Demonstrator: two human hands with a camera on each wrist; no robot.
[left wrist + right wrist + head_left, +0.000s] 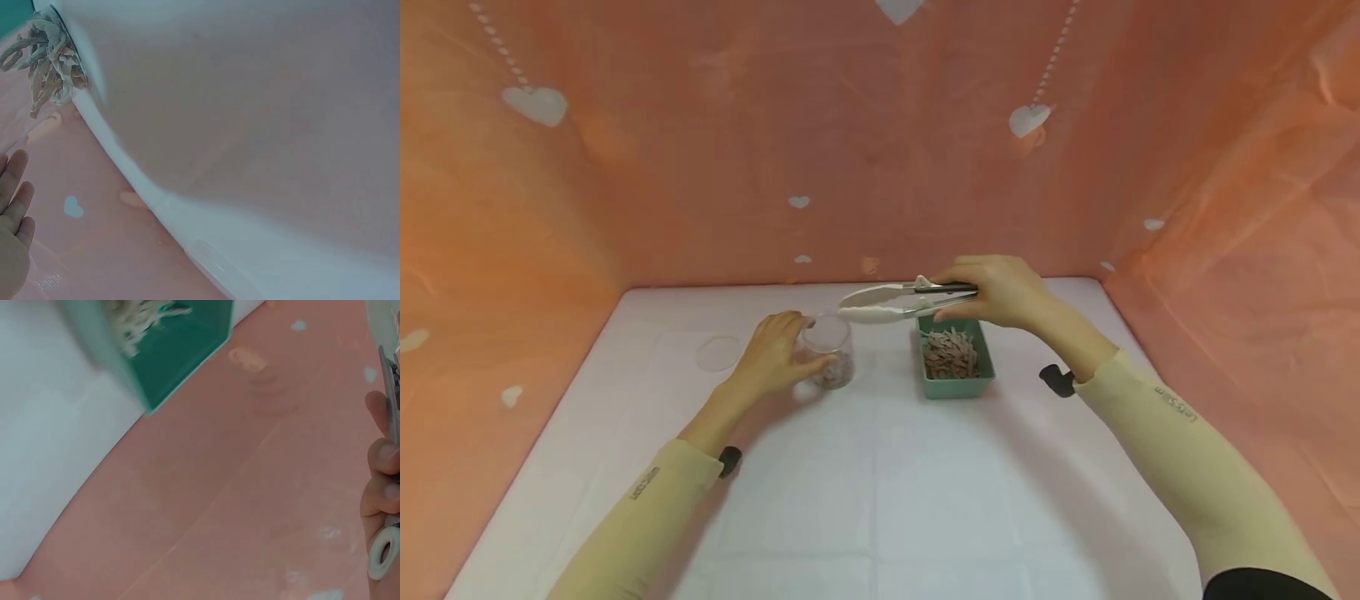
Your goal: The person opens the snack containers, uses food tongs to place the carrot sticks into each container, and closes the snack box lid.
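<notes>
The fingers of your right hand (1000, 292) gripped the tongs (917, 311); those of your left hand (777, 353) held the clear jar (842, 357), left of the green tray (958, 388). With the tongs' tips near the jar's rim, a low swing could have toppled that jar.

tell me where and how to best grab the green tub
Probably by the near rim of the green tub, from the person's side: that straight edge is unobstructed, while the right hand and tongs cover part of its far end in the head view.
</notes>
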